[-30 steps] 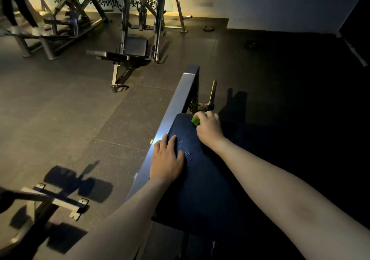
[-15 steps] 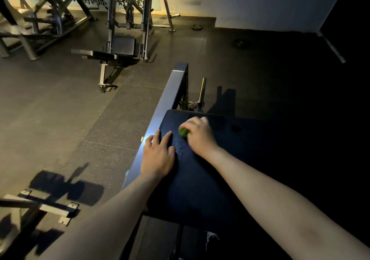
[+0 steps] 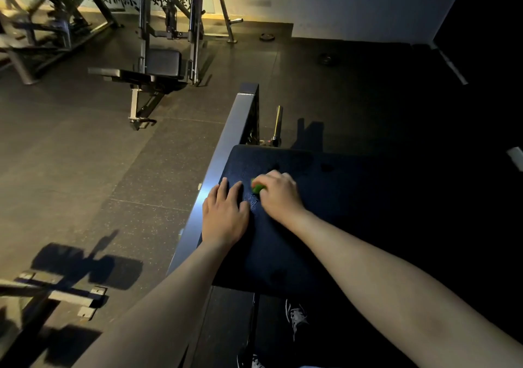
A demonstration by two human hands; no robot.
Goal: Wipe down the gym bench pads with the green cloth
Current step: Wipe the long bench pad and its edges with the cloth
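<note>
right hand [image 3: 278, 196] grips the green cloth [image 3: 258, 188] on the bench pad [image 3: 283, 243] near its left edge; left hand [image 3: 225, 217] rests flat, open. wiping appears under way; the dark right side likely remains.

— Left hand [image 3: 225, 217]?
— Flat, palm down, fingers straight and slightly spread, forearm stretched forward.
— Right hand [image 3: 278, 196]?
— Just beside it, knuckles up, fingers curled under, arm extended.

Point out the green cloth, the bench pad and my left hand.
green cloth [image 3: 258, 188], head view, visible bit beside the fingers.
bench pad [image 3: 334, 197], head view, bare top surface.
left hand [image 3: 225, 214], head view, back of hand.
</note>
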